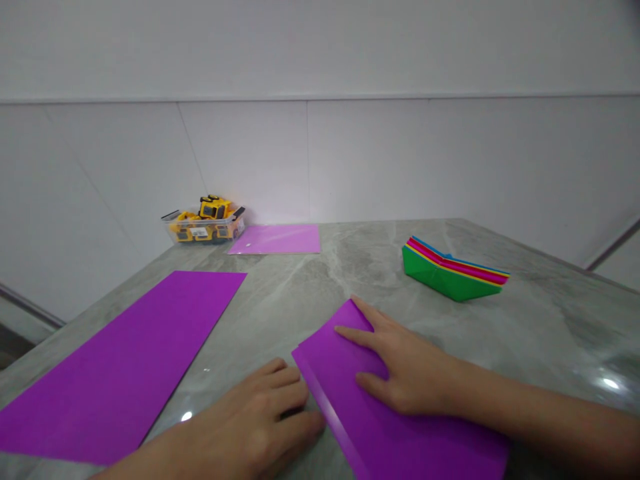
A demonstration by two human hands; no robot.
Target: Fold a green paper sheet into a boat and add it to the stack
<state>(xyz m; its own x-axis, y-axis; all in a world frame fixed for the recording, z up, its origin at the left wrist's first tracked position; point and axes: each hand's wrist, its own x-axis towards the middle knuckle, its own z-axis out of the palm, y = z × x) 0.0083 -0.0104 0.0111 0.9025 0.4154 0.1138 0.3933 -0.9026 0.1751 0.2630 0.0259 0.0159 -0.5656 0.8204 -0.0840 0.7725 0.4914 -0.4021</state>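
Note:
A folded sheet of purple paper (350, 400) lies on the table in front of me, its crease along the left side. My right hand (400, 360) rests on top of it, fingers spread and pressing the upper part. Close to the creased edge is my left hand (270, 413), its fingers curled and the thumb tip near the paper's edge. Whether that thumb touches the paper I cannot tell, and nothing shows in the left fingers. The near end of the folded sheet runs out of the picture.
A flat purple sheet (135, 360) lies at the left. Nested folded paper boats (450, 272), green outermost, stand at the right. At the back are a clear bin (203, 231) of yellow toy vehicles and a pink-purple paper stack (280, 239). A white wall (350, 160) closes the far side.

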